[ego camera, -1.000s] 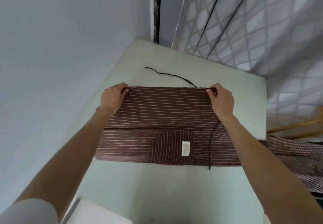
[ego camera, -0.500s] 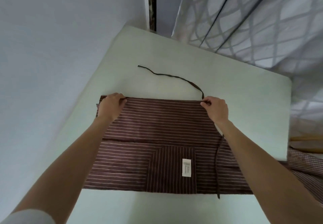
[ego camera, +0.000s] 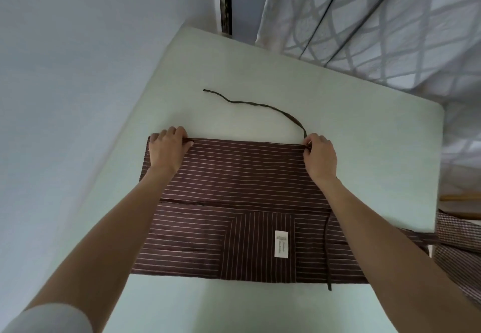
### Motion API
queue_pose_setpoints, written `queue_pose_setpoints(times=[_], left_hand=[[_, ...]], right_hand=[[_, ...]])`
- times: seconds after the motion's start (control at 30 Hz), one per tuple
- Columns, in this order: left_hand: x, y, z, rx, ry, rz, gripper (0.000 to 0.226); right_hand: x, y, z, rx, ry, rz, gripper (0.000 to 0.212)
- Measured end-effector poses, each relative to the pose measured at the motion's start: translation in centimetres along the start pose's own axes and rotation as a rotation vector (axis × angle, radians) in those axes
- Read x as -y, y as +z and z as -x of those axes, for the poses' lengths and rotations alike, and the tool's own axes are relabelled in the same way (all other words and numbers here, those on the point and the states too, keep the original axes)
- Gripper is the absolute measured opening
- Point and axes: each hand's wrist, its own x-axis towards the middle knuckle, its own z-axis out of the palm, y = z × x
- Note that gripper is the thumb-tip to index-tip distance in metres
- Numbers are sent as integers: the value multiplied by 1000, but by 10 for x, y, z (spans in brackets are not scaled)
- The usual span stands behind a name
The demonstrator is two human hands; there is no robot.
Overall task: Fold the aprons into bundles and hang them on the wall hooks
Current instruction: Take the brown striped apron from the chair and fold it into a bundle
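Note:
A brown apron with thin white stripes lies folded flat on the pale table. A pocket with a white label faces up near its front edge. My left hand pinches the far left corner of the folded edge. My right hand pinches the far right corner, where a dark tie string snakes away across the table. A second tie string lies over the apron's right part.
A blue-grey wall runs along the table's left side. A patterned curtain hangs behind the table. Checked fabric drapes off the table's right edge, beside a wooden bar.
The view has tilted and the apron sits lower in it. Both hands keep pinching the far corners and have set the folded edge down flat, a little farther from me.

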Motion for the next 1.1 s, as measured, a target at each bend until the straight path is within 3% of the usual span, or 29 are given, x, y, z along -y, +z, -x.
queue_pose_setpoints(times=[0.13, 0.23, 0.33, 0.43, 0.6, 0.8, 0.9, 1.0, 1.1], left_hand=[[-17, -1, 18, -158, 186, 61, 22], [-50, -6, 49, -165, 353, 225, 23], [-95, -8, 95, -3, 436, 339, 32], [-139, -2, 140, 194, 468, 363, 54], [-195, 16, 191, 312, 606, 199, 71], [-215, 40, 218, 401, 525, -2, 89], [-211, 45, 225, 409, 499, 17, 89], [-213, 46, 225, 429, 456, 34, 91], [-215, 44, 225, 440, 431, 42, 93]], right_hand=[[-9, -12, 15, -87, -67, -26, 32], [-21, -26, 53, -120, -139, -96, 28], [-43, -35, 120, -146, -114, -80, 26], [-71, -35, 187, -198, -40, -20, 24], [-125, -44, 253, -226, 158, 63, 25], [-181, -67, 255, -228, 291, 101, 38], [-204, -73, 238, -134, 274, 150, 47], [-225, -82, 221, -64, 163, 154, 31], [-244, -104, 194, -29, 181, -39, 24]])
